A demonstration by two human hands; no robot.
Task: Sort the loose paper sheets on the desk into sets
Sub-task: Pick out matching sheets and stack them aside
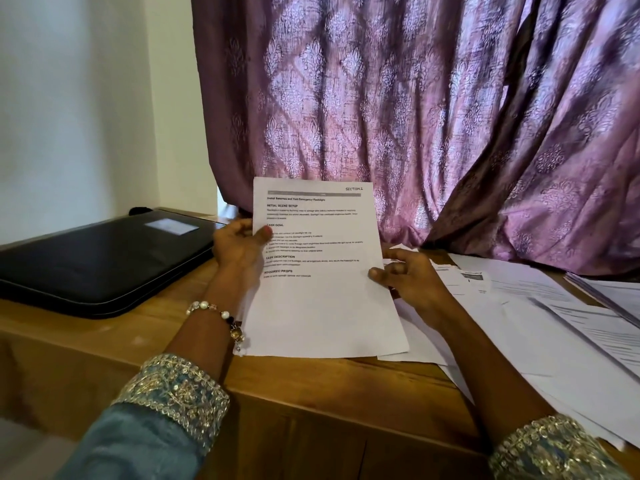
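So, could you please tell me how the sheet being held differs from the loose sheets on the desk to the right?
The held sheet is raised and tilted toward the camera; the loose sheets lie flat on the wooden desk. The held sheet is single, with the left hand and right hand at its edges; the loose sheets overlap untidily, untouched. Both are white printed pages.

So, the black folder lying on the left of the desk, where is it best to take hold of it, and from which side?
Probably by the rounded near edge of the black folder, coming from the person's side. It lies flat and closed on the wooden desk, and that long edge faces the person with bare wood before it. The left hand is nearer, but it grips the printed sheet.
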